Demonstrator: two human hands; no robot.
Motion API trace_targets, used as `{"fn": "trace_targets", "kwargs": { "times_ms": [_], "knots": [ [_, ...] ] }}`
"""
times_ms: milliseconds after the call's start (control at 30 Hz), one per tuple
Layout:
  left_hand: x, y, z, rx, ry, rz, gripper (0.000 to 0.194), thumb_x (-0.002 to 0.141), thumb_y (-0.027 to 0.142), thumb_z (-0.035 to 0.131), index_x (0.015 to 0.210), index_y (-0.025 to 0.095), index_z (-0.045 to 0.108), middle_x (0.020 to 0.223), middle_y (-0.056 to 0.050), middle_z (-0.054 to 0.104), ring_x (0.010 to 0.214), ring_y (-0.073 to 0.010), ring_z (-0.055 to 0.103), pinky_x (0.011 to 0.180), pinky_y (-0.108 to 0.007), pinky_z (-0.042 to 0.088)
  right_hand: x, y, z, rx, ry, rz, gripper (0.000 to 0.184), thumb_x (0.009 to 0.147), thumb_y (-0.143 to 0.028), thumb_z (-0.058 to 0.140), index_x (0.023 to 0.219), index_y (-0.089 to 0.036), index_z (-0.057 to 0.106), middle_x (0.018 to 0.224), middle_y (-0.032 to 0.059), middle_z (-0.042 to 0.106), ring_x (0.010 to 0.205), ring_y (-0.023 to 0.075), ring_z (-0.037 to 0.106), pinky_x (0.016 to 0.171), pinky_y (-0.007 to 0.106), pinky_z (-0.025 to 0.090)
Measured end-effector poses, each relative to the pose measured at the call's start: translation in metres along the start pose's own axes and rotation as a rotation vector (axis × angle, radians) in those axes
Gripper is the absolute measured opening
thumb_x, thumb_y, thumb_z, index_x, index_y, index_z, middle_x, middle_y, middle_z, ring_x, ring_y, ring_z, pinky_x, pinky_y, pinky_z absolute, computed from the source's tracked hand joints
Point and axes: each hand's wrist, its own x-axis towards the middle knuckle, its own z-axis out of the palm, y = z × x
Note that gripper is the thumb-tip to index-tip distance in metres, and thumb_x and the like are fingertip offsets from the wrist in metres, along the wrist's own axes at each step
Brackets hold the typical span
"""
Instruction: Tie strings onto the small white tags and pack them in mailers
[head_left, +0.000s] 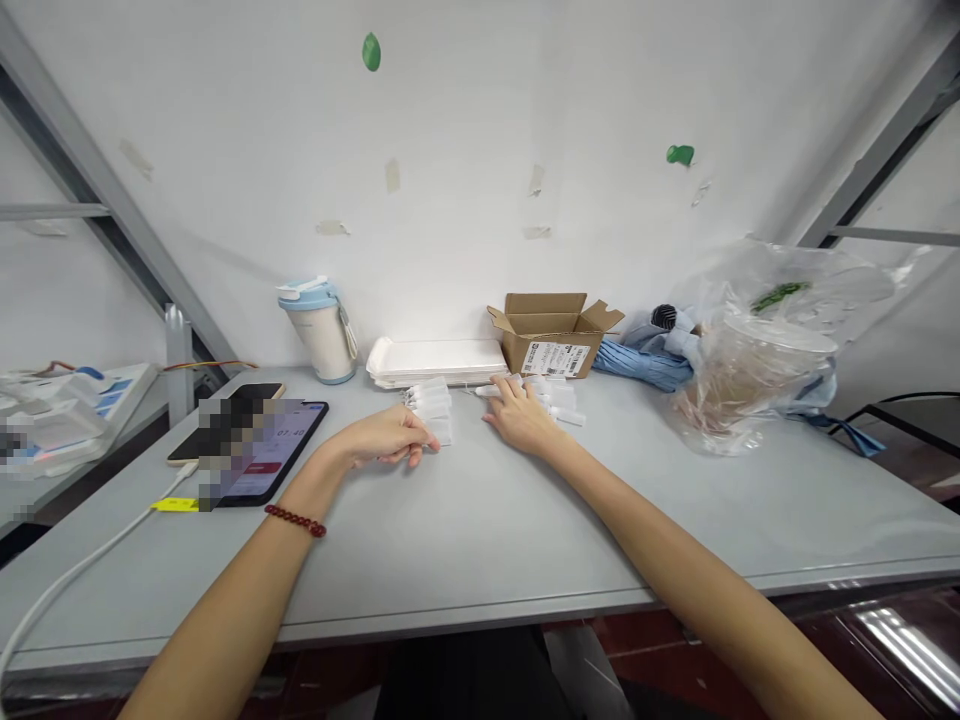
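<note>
My left hand (394,437) rests on the grey table with its fingers curled in. Its index fingertip touches the near end of a row of small translucent white pieces (431,403), which look like little plastic tubes or vials. My right hand (516,412) lies palm down with fingers stretched out, over part of a second group of similar translucent pieces (568,416). One slim piece pokes out by its fingertips. What lies under the right palm is hidden. Behind both groups is a stack of flat white trays (442,357).
An opened cardboard box (556,352) with a label stands behind my right hand. Left are a white and blue cup (324,335), two phones (285,455) and a white cable (82,565). Right are blue cloth (649,362) and a clear plastic bag (724,410) around a container.
</note>
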Motion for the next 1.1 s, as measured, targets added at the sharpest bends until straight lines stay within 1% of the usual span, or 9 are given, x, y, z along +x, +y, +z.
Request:
{"fn": "trace_targets", "kwargs": {
  "times_ms": [233, 333, 433, 500, 600, 700, 800, 900, 1100],
  "knots": [
    [-0.003, 0.004, 0.002, 0.002, -0.015, 0.017, 0.028, 0.073, 0.037, 0.058, 0.079, 0.013, 0.071, 0.049, 0.001, 0.057, 0.037, -0.0054, 0.026, 0.043, -0.023, 0.02, -0.002, 0.002, 0.001, 0.022, 0.038, -0.034, 0.032, 0.093, -0.031, 0.042, 0.103, -0.011, 0.065, 0.134, 0.0186, 0.047, 0.117, 0.0328, 0.043, 0.095, 0.052, 0.033],
    [-0.004, 0.004, 0.002, 0.003, -0.012, 0.036, 0.028, 0.074, 0.037, 0.057, 0.079, 0.013, 0.072, 0.048, 0.001, 0.056, 0.037, -0.0055, 0.026, 0.044, -0.023, 0.023, -0.002, 0.003, -0.003, 0.061, 0.106, -0.035, 0.027, 0.09, -0.027, 0.047, 0.103, -0.011, 0.064, 0.133, 0.0198, 0.047, 0.117, 0.033, 0.042, 0.096, 0.052, 0.03],
    [-0.005, 0.005, 0.002, -0.034, 0.044, 0.073, 0.027, 0.074, 0.036, 0.057, 0.081, 0.014, 0.071, 0.05, 0.002, 0.054, 0.039, -0.0058, 0.028, 0.044, -0.023, 0.023, -0.003, 0.005, -0.008, 0.151, 0.209, -0.007, 0.023, 0.089, -0.02, 0.046, 0.103, -0.012, 0.061, 0.131, 0.0189, 0.049, 0.114, 0.0307, 0.044, 0.093, 0.048, 0.031],
    [-0.004, 0.006, 0.001, -0.08, 0.11, 0.109, 0.025, 0.075, 0.034, 0.058, 0.082, 0.013, 0.07, 0.053, 0.003, 0.052, 0.041, -0.0058, 0.029, 0.044, -0.022, 0.022, -0.004, 0.004, -0.012, 0.261, 0.263, 0.03, 0.023, 0.089, -0.014, 0.041, 0.101, -0.015, 0.06, 0.122, 0.0157, 0.055, 0.107, 0.0268, 0.048, 0.088, 0.042, 0.034],
    [-0.003, 0.006, 0.001, -0.156, 0.231, 0.141, 0.024, 0.076, 0.032, 0.059, 0.086, 0.012, 0.069, 0.056, 0.003, 0.051, 0.043, -0.0054, 0.03, 0.044, -0.022, 0.022, -0.009, 0.001, -0.023, 0.482, 0.316, 0.07, 0.024, 0.09, -0.01, 0.034, 0.094, -0.019, 0.057, 0.098, 0.0096, 0.061, 0.093, 0.0216, 0.05, 0.079, 0.034, 0.035],
    [-0.001, 0.007, 0.003, -0.24, 0.345, 0.143, 0.025, 0.075, 0.029, 0.06, 0.091, 0.011, 0.067, 0.059, 0.002, 0.051, 0.042, -0.0046, 0.03, 0.043, -0.021, 0.022, -0.014, -0.005, -0.04, 0.728, 0.354, 0.102, 0.018, 0.09, -0.017, 0.036, 0.088, -0.02, 0.053, 0.087, 0.0062, 0.059, 0.083, 0.0196, 0.048, 0.075, 0.032, 0.036],
    [0.001, 0.007, 0.006, -0.311, 0.401, 0.186, 0.032, 0.075, 0.027, 0.061, 0.104, 0.013, 0.064, 0.066, 0.001, 0.055, 0.043, -0.0042, 0.033, 0.044, -0.021, 0.025, -0.018, -0.011, -0.054, 1.045, 0.289, 0.189, 0.012, 0.091, -0.029, 0.04, 0.092, -0.021, 0.049, 0.077, 0.0014, 0.057, 0.071, 0.0161, 0.047, 0.068, 0.028, 0.035],
    [0.003, 0.006, 0.01, -0.325, 0.373, 0.241, 0.042, 0.077, 0.033, 0.062, 0.115, 0.016, 0.06, 0.073, 0.0, 0.057, 0.047, -0.0053, 0.038, 0.046, -0.021, 0.031, -0.02, -0.014, -0.059, 1.294, 0.233, 0.259, 0.017, 0.089, -0.037, 0.043, 0.096, -0.022, 0.047, 0.07, -0.002, 0.054, 0.067, 0.0145, 0.046, 0.065, 0.027, 0.034],
    [0.004, 0.006, 0.016, -0.258, 0.237, 0.273, 0.035, 0.079, 0.045, 0.061, 0.091, 0.013, 0.068, 0.076, -0.004, 0.059, 0.052, -0.007, 0.042, 0.045, -0.021, 0.031, -0.017, -0.013, -0.054, 1.484, 0.248, 0.305, 0.023, 0.086, -0.041, 0.046, 0.095, -0.021, 0.05, 0.066, -0.0027, 0.053, 0.067, 0.0136, 0.047, 0.066, 0.028, 0.034]
  ]
}}
